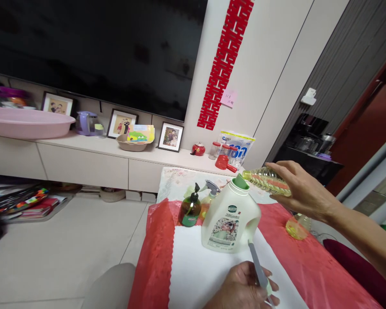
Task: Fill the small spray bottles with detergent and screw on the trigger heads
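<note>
My right hand (296, 189) grips a clear ribbed bottle (263, 179) of yellow liquid, tilted almost level. Its mouth is at the green spout (241, 182) of a pale green detergent jug (230, 219), which stands upright. Whether liquid flows is too small to tell. Low in front of the jug, my left hand (244, 288) is closed around a slim grey tool with a pale green part (259, 264); its kind is unclear. Left of the jug stands a brown pump bottle (190, 210), with a grey-topped spray bottle (208, 199) partly hidden behind the jug.
White paper (193, 266) lies over a red tablecloth (157, 240). A clear container with yellow liquid (297, 227) is at the right. Behind, a low cabinet (83, 159) holds framed photos, a pink basin (28, 124), red-lidded jars (214, 150) and a detergent bag (241, 143).
</note>
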Motion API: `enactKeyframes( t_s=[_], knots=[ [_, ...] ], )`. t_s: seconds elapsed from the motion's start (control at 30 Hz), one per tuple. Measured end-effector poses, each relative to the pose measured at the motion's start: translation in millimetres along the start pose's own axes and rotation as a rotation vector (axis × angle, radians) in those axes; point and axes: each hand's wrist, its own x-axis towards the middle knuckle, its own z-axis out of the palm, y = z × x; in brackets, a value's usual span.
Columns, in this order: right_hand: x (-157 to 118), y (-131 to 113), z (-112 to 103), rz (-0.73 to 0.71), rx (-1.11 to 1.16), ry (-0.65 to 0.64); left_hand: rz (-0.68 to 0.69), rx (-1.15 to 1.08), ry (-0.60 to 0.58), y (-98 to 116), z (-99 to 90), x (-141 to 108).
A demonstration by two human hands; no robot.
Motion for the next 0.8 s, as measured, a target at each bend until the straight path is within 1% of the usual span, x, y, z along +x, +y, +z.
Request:
enactKeyframes(
  t_s=[0.13,0.3,0.67,0.8],
  knots=[
    [1,0,-3,-0.013,-0.030,-0.008,0.009,-0.010,-0.017,0,-1.0,0],
    [2,4,-4,-0.032,-0.062,-0.011,0.005,-0.011,-0.001,-2,-1.1,1],
    [3,4,-12,-0.034,-0.074,0.017,0.009,0.001,-0.011,-1,-3.5,2],
    [4,6,-16,-0.063,-0.088,0.022,0.010,-0.007,-0.016,-2,-2.8,1]
  ],
)
